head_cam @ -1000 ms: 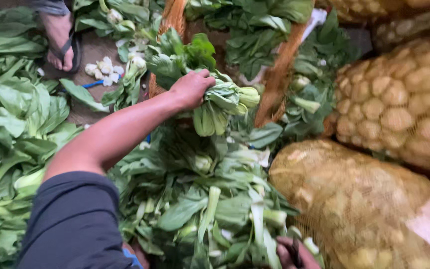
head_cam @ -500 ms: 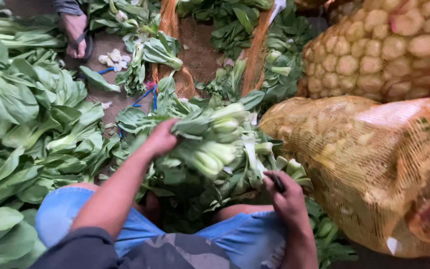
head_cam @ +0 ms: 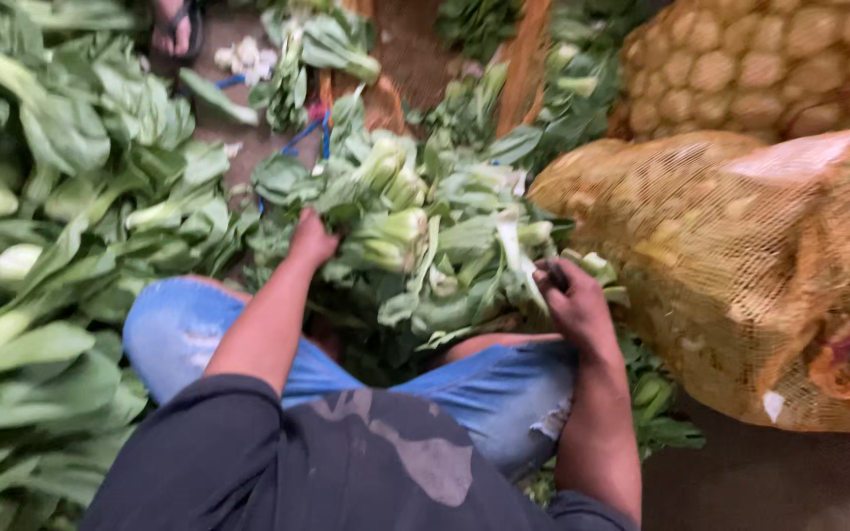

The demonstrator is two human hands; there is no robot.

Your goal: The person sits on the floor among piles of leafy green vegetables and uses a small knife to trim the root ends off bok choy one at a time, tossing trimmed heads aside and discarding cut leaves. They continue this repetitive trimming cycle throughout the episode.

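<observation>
two hands work a bok choy bunch [head_cam: 415, 246] lying across the lap: left hand [head_cam: 312, 241] clutches its leaves, right hand [head_cam: 568, 300] grips a dark tool beside it; soft, light, bruisable, best held by the stalks.

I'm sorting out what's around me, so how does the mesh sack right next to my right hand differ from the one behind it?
The near mesh sack lies beside the right hand, its orange netting loose and wrinkled, contents blurred behind it. The far mesh sack sits farther back at the top, its netting stretched tight over clearly rounded, pale yellow lumps. Both are netted sacks packed with yellowish produce, next to the leafy greens.
</observation>
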